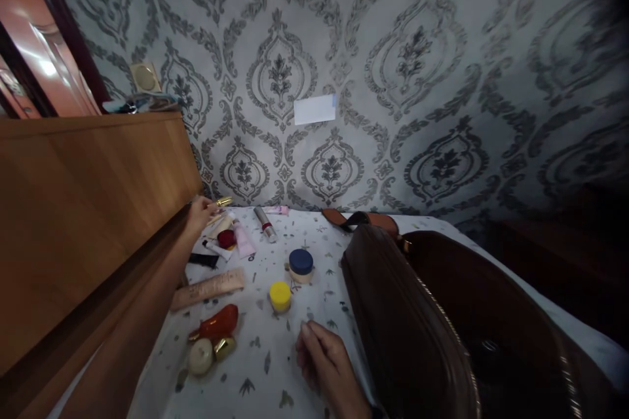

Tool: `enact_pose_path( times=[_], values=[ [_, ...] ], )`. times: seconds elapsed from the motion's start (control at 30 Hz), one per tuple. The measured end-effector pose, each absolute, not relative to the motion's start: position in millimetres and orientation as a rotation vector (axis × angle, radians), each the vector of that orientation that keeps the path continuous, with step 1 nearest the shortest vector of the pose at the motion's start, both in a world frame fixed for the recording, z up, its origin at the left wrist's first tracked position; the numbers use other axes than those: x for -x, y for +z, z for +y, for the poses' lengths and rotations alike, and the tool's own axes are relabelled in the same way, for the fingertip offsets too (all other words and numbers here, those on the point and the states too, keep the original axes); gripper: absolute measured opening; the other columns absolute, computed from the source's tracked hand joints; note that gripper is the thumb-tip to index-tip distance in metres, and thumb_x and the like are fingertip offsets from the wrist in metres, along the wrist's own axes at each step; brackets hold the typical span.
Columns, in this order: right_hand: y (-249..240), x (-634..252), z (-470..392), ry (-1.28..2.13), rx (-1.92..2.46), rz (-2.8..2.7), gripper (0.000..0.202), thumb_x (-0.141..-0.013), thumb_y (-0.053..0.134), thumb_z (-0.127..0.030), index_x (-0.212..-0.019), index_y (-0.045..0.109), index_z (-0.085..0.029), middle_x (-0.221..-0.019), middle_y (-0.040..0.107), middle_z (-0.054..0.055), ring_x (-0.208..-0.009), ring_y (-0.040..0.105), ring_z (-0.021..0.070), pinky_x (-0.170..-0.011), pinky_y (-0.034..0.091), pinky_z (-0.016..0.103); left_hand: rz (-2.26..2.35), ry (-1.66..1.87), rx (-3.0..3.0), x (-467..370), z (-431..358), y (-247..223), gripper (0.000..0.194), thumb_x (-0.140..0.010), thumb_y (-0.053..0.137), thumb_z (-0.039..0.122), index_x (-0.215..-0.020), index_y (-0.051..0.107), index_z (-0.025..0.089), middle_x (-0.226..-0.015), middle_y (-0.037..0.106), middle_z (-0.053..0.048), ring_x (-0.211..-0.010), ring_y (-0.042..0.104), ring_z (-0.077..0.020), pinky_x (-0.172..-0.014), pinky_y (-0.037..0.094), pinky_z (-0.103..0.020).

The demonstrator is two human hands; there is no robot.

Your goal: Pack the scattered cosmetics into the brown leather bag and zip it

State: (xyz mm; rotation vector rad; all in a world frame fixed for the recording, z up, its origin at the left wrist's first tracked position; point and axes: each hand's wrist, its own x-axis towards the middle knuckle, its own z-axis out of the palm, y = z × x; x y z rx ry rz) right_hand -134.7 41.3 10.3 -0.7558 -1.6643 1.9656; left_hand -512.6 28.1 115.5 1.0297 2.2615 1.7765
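Note:
My left hand [199, 214] reaches to the far left of the cloth-covered surface, closed on a small gold tube [225, 201] that sticks out to the right of the fingers. Just below it lie a pale pink tube [244, 239], a dark red round item [226, 239] and a black tube [203, 260]. My right hand [327, 363] is loosely curled at the front, with nothing visible in it. Ahead of it stand a yellow-lidded jar [280, 296] and a blue-lidded jar [301, 265]. A brown bag [398, 314] stands open to its right.
Along the left runs a wooden cabinet [98, 209]. A beige tube [209, 289], an orange-red bottle [219, 322], a cream round container [200, 357] and a gold cap [225, 347] lie front left. A silver tube [265, 224] lies near the patterned wall [339, 59].

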Motion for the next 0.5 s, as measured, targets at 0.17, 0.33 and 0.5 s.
enact_pose_path(
  times=[0.17, 0.33, 0.5],
  values=[
    [24.2, 134.6, 37.4, 1.978, 0.708, -1.535, 0.069, -0.064, 0.061, -0.085, -0.073, 0.061, -0.016, -0.058, 0.056, -0.001, -0.049, 0.050, 0.0108, -0.046, 0.035, 0.023, 2.034, 1.674, -1.240, 413.3, -6.6, 117.4, 0.029, -0.072, 0.070, 0.042, -0.085, 0.061, 0.019, -0.071, 0.063, 0.001, -0.062, 0.059, -0.0133, -0.054, 0.044, -0.022],
    [37.2, 122.8, 29.2, 2.301, 0.685, -1.136, 0.069, -0.065, 0.062, -0.082, -0.091, 0.059, -0.018, -0.059, 0.062, -0.001, -0.043, 0.050, 0.0099, -0.041, 0.028, 0.021, 1.706, 1.397, -1.449, 304.6, -43.6, 94.3, 0.024, -0.082, 0.064, 0.039, -0.095, 0.063, 0.019, -0.083, 0.065, -0.001, -0.071, 0.058, -0.0138, -0.060, 0.044, -0.022],
    [36.8, 98.0, 26.2, 2.336, 0.725, -0.937, 0.059, -0.063, 0.074, -0.072, -0.081, 0.054, -0.019, -0.051, 0.056, -0.005, -0.038, 0.041, 0.0063, -0.039, 0.022, 0.019, 1.722, 1.256, -1.640, 247.7, -58.7, 81.0, 0.017, -0.089, 0.056, 0.032, -0.098, 0.064, 0.019, -0.093, 0.067, -0.003, -0.079, 0.059, -0.0157, -0.071, 0.045, -0.026]
  ],
)
